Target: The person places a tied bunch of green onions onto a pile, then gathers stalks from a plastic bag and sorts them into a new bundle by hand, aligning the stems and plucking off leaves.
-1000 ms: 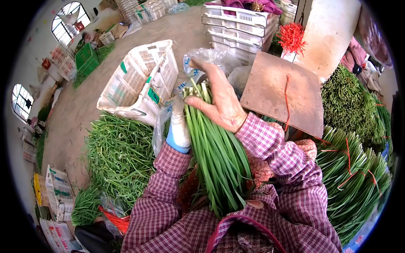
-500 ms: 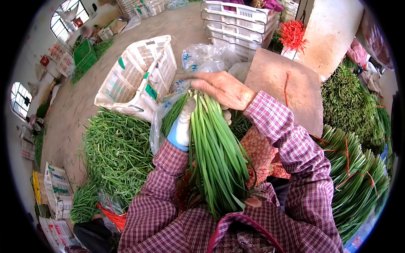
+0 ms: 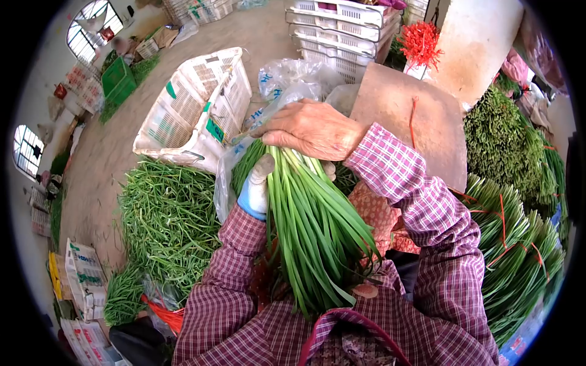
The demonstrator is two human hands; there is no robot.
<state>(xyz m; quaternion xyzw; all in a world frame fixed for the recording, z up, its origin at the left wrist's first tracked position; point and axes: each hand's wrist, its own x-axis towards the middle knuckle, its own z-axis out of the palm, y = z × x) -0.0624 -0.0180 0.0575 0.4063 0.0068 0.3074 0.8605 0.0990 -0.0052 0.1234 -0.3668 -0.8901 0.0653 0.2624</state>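
Left hand (image 3: 258,186), gloved, closed round green bunch (image 3: 317,229) at frame centre: thumb left, fingertips right, probably supporting it from beneath. Right hand (image 3: 314,129) lies across its upper ends, fingers pointing left; grip cannot be told. White crate (image 3: 163,145) upper left, likely within reach.

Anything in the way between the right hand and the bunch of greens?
Nothing visible. The right hand is right over the pale upper ends of the bunch of greens, which the gloved left hand grips. The clear plastic lies beyond the right hand, not between.
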